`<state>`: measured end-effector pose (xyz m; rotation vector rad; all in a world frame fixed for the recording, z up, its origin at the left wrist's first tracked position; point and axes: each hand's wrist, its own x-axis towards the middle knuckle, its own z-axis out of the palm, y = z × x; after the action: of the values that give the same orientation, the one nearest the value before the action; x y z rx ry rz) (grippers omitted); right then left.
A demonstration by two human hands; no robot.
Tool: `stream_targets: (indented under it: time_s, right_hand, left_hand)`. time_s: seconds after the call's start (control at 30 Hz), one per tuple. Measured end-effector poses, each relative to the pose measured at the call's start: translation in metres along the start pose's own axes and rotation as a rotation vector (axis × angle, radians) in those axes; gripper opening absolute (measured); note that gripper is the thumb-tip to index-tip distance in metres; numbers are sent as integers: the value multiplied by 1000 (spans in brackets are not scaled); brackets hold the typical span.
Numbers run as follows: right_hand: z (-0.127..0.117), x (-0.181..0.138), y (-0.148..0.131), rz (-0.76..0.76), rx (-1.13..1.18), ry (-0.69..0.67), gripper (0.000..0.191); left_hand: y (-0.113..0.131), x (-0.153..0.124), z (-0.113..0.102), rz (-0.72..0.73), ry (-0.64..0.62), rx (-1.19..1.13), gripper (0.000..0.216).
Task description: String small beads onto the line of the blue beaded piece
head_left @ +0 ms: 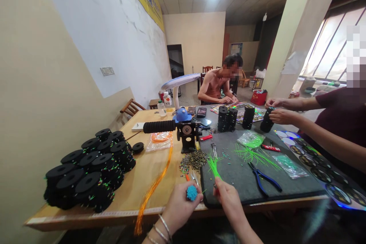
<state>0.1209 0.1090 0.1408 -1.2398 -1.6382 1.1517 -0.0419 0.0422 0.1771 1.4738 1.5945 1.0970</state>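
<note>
My left hand (180, 206) is closed around a small blue bristly ball (191, 193) near the table's front edge. Just to its right, my right hand (228, 198) pinches the base of a bunch of thin green strands (213, 166) that fans up over the dark mat (246, 183). The two hands are close together, almost touching. A pile of small beads (194, 160) lies just beyond them.
Stacks of black foam spools (88, 171) fill the left of the wooden table (143, 175). A black winding tool with a handle (171, 126) stands mid-table. Blue pliers (263, 178), green strands and bags lie on the mat. A person at right holds a spool stack (267, 120); another sits behind.
</note>
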Motion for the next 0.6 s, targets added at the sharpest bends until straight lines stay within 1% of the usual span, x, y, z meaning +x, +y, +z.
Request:
stream_targets:
  time_s: [0.07, 0.17, 0.23, 0.3, 0.37, 0.43, 0.47, 0.5, 0.53, 0.6]
  right_hand:
    - [-19, 3, 4, -107, -254, 140, 62]
    - [-49, 17, 17, -299, -681, 337, 55]
    - [-62, 28, 28, -399, -882, 409, 54]
    - [-67, 35, 36, -438, -973, 440, 53]
    - [-65, 36, 37, -456, -925, 463, 49]
    - [-55, 29, 31, -476, -742, 433, 43]
    - [-47, 23, 25, -476, -613, 379, 40]
    - [-39, 17, 19, -459, -468, 297, 37]
    - [-30, 10, 12, -422, -317, 199, 35]
    - [-10, 0, 1, -292, -22, 23, 38]
  left_hand:
    - [0, -2, 1, -10, 13, -41, 13]
    - [0, -2, 2, -38, 46, -122, 17]
    - [-2, -2, 3, -55, 76, -180, 20]
    - [-3, -1, 5, -76, 101, -236, 23]
    - [-4, -1, 6, -95, 115, -282, 25]
    - [-2, -2, 7, -110, 130, -314, 28]
    - [-1, -3, 7, -113, 142, -323, 28]
    - [-1, -3, 8, -117, 157, -331, 29]
    - [0, -4, 8, -121, 170, -337, 30]
    - [0, -5, 10, -130, 186, -350, 32]
